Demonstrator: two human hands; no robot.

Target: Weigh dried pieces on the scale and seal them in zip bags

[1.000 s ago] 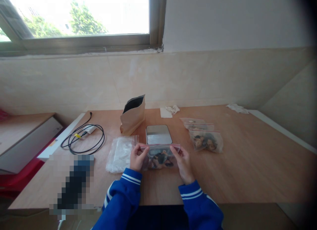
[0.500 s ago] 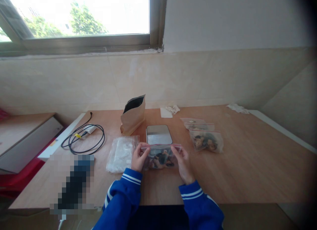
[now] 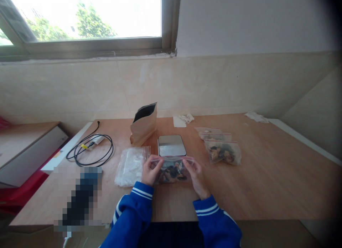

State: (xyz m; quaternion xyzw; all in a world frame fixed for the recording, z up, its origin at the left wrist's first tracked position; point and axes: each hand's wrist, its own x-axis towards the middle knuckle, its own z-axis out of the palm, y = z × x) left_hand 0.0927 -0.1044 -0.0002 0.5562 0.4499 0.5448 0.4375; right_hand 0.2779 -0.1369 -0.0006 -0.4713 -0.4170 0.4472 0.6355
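Between my hands is a clear zip-lock bag (image 3: pixel 172 172) with a red strip along its top edge and dark and tan dried pieces inside. My left hand (image 3: pixel 151 170) pinches its upper left corner, thumb on the near side. On the upper right part, my right hand (image 3: pixel 195 174) grips it the same way. Just behind the bag lies a flat square scale (image 3: pixel 171 145) with a silvery top. To the left of my left hand is a stack of clear plastic bags (image 3: pixel 130 167).
An open brown paper pouch (image 3: pixel 144 125) stands behind the scale's left side. Several filled zip-lock bags (image 3: pixel 223 152) lie at the right. At the left are a coiled black cable (image 3: pixel 93 150) and a pixelated dark object (image 3: pixel 81 196). Crumpled tissue (image 3: pixel 186 118) sits near the wall.
The bag's top edge has shifted slightly and its mouth bows a little in the middle. My right thumb has moved slightly left; both hands keep their hold.
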